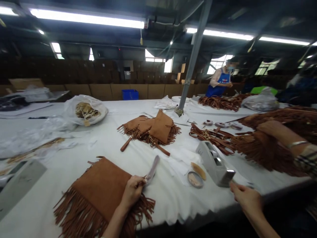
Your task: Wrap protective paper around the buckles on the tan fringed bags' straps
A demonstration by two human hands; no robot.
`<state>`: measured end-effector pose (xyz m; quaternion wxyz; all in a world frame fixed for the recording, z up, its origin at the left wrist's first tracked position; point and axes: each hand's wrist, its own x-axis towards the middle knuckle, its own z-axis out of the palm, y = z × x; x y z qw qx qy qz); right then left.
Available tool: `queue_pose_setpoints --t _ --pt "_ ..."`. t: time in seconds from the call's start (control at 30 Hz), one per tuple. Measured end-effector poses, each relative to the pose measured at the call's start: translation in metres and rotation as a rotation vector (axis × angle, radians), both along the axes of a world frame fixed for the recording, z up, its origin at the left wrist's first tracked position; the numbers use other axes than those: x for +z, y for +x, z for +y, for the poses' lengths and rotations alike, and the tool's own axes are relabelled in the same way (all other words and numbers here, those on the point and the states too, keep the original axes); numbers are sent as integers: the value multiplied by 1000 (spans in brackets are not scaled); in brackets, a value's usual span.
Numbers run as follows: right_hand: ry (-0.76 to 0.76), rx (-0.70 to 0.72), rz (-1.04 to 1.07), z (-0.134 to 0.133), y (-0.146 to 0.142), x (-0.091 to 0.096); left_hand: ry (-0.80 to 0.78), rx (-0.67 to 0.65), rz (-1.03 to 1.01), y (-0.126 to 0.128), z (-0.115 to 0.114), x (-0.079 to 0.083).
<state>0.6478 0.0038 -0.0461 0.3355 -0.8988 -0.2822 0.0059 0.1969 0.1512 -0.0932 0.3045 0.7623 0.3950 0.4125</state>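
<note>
My left hand [133, 190] is closed in a pinch on the lower end of a pale wrapped strip [153, 167], which points up and away. Beneath that hand lies a brown suede fringed bag [101, 186], flat on the table, its fringe spread toward me. My right hand [247, 198] has thumb and fingers pinched together at the front edge of a grey tape dispenser [215, 165]. Whatever those fingers hold is too small to make out. Left of the dispenser are a tape roll [195, 179] and a curved tan piece [198, 170].
More fringed bags [160, 127] lie mid-table, with brown straps [213, 137] to their right. Another person's hand [269, 127] rests on fringed pieces at right. A metal post [194, 56] rises from the table. Another dispenser [22, 185] stands at left; a person [220, 81] works behind.
</note>
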Motion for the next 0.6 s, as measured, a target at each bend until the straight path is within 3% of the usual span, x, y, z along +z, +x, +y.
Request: queue_pose_setpoints --t 0.07,0.13,0.2,0.33,0.4,0.5,0.6 --pt "-106 -34 60 -6 -7 -2 -21 12 -20 1 0 -1" --pt "-97 1 116 -8 -30 2 -40 15 -28 2 1 -3" --pt "2 159 203 2 -71 9 -50 19 -29 3 2 -5" --pt "147 658 498 47 -184 19 -53 34 -24 4 1 -3" --pt "190 792 668 71 -238 15 -48 39 -24 4 -1 0" --pt "216 855 866 98 -291 1 -34 47 -34 3 -3 5" --pt "171 806 936 111 -312 -13 -29 60 -47 3 -2 6"
